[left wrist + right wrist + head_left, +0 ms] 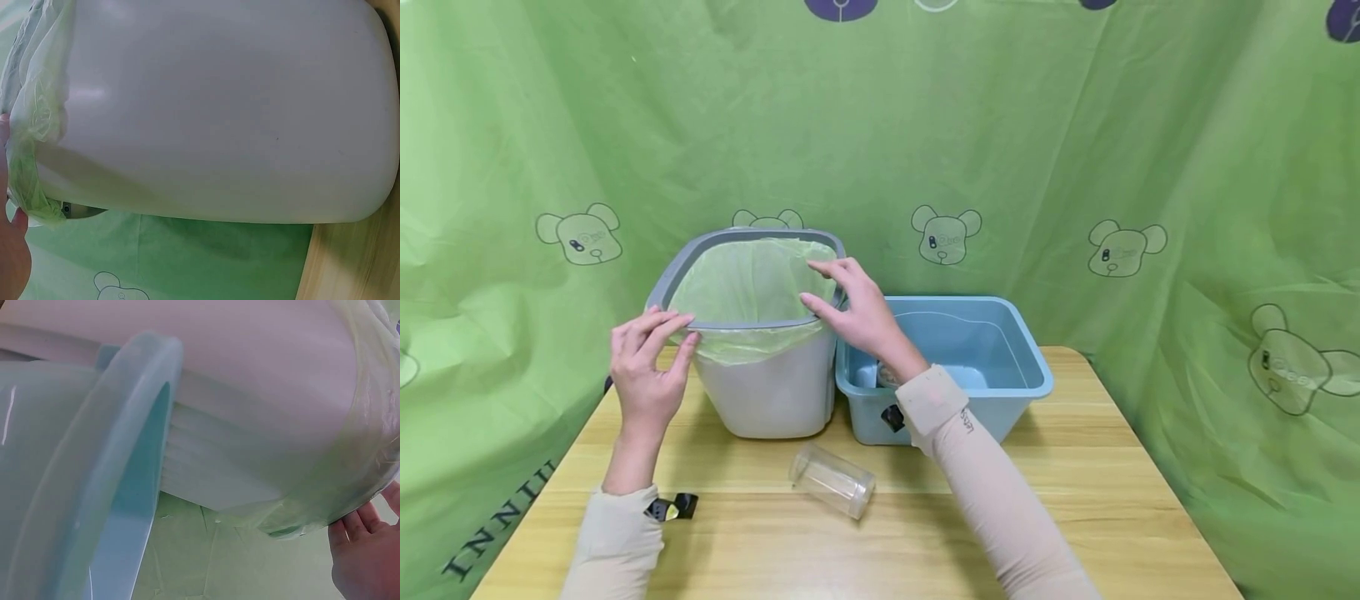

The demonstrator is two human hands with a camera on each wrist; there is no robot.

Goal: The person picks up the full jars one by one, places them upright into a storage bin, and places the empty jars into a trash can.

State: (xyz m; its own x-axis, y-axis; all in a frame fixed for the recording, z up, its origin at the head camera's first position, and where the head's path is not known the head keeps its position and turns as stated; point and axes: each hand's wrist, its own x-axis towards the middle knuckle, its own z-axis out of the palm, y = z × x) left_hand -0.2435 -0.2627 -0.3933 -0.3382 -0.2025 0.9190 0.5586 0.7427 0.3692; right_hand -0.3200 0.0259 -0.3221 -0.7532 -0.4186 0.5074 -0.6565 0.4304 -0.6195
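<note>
A thin green trash bag [752, 283] lines a white trash bin [767, 396], its edge folded out below the grey rim [700, 246]. My left hand [649, 367] pinches the bag at the rim's front left corner, fingers on top and thumb below. In the left wrist view the bunched bag [40, 112] lies beside that thumb. My right hand [861, 308] is at the rim's right side, fingers fairly straight and spread, thumb and index apart. In the right wrist view its fingers [356, 525] touch the bag-covered edge from outside.
A light blue basin [1041, 379] stands right of the bin, under my right forearm, with a small clear item [886, 377] inside. A clear plastic cylinder [832, 481] lies on its side on the wooden table [1060, 500]. A green curtain [1030, 150] hangs behind and at both sides.
</note>
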